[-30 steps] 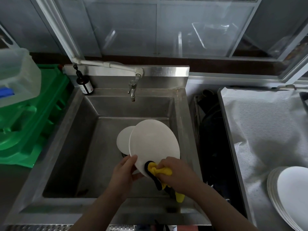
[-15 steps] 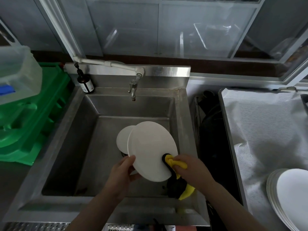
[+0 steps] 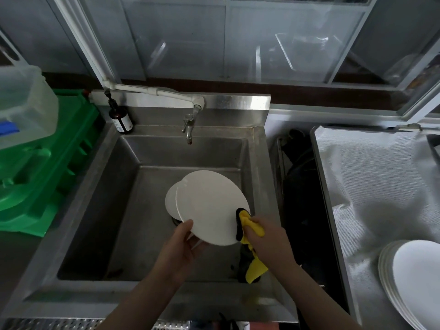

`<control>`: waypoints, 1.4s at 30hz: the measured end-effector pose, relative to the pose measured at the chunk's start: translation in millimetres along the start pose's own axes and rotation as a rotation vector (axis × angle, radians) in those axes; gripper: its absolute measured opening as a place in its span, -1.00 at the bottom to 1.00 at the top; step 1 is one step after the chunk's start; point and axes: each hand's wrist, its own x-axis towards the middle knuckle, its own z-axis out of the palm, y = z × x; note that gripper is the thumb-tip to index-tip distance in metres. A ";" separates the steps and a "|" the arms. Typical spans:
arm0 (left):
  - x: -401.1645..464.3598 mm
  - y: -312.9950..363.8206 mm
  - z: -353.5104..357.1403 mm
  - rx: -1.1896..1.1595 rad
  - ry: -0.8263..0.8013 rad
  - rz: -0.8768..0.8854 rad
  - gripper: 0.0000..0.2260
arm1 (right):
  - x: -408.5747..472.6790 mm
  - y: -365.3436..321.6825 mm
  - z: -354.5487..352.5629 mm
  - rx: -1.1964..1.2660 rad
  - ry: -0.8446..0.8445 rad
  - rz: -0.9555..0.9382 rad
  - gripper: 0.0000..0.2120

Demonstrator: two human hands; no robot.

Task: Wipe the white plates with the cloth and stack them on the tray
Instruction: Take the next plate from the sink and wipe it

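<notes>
Plate (image 3: 210, 206) tilts over sink (image 3: 95, 198), cloth (image 3: 250, 225) at its right edge.

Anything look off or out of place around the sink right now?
Nothing stands out. The left hand holds a white plate over the sink, the right hand wipes its edge with the yellow cloth, and wiped plates sit stacked neatly.

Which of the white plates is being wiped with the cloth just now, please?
The large plate held over the sink, gripped by the left hand; the right hand presses the yellow cloth against its right edge.
</notes>
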 end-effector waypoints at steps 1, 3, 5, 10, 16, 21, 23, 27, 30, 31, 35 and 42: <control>0.2 -0.1 0.5 -0.012 -0.003 0.007 -0.79 | -1.0 -1.4 1.7 0.010 -0.002 0.008 -0.83; -0.3 -0.5 1.7 -0.033 -0.010 0.020 -0.79 | -2.7 -3.3 4.6 0.032 -0.008 0.015 -0.82; -1.1 -1.7 2.0 -0.047 -0.005 0.028 -0.79 | -4.7 -5.7 7.5 0.035 -0.013 0.003 -0.84; -0.7 -2.1 5.4 -0.050 0.011 0.052 -0.79 | -14.1 -13.5 15.0 0.074 -0.030 -0.056 -0.91; 0.6 -2.1 5.3 -0.022 0.030 0.082 -0.76 | -22.2 -22.3 29.2 0.121 -0.055 -0.108 -0.89; -0.3 0.4 5.2 0.200 0.019 0.184 -0.78 | -28.2 -32.3 37.8 0.093 -0.075 -0.125 -0.85; -0.6 1.2 4.8 0.228 0.016 0.201 -0.79 | -28.8 -31.7 37.5 0.121 -0.085 -0.123 -0.85; 1.0 1.6 0.4 0.237 0.015 0.210 -0.74 | -28.8 -29.5 33.6 0.197 -0.128 -0.119 -0.90; 2.1 6.2 -2.3 0.202 0.046 0.220 -0.73 | -29.6 -26.4 31.6 0.268 -0.149 -0.116 -0.93; 2.4 8.1 -3.1 0.188 0.058 0.224 -0.74 | -30.0 -25.3 30.4 0.288 -0.141 -0.115 -0.93; 3.1 16.2 -4.7 0.200 0.090 0.244 -0.80 | -26.8 -23.2 18.8 0.303 -0.065 -0.097 -0.90; 3.3 15.0 -12.3 0.248 0.103 0.231 -0.78 | -6.2 -1.3 -13.3 0.312 0.115 -0.011 -0.93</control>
